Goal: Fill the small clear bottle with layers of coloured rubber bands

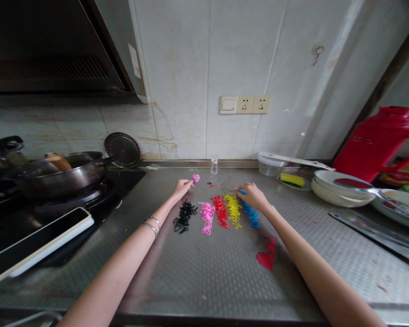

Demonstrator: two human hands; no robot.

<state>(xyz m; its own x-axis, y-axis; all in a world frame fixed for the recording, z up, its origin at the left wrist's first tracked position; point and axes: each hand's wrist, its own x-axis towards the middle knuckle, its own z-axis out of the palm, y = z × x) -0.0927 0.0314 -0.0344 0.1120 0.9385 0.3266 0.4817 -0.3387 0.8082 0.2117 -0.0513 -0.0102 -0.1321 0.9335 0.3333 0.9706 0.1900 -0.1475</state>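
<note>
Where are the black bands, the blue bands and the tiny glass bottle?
black bands (184, 216): head view, on the middle of the pile.
blue bands (252, 216): head view, on the middle of the row's visible part.
tiny glass bottle (214, 165): head view, on the middle of its body.

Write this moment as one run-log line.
left hand: at loose pink band | right hand: far end of blue pile | beside it: yellow pile, red pile, pink pile, black pile

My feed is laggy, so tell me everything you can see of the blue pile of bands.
The blue pile is a narrow strip of tiny, rubbery-looking loops lying flat on the steel counter, rightmost of five colour rows, beside the yellow pile. Its far end lies under the right hand, whose fingers seem to touch it.
</note>
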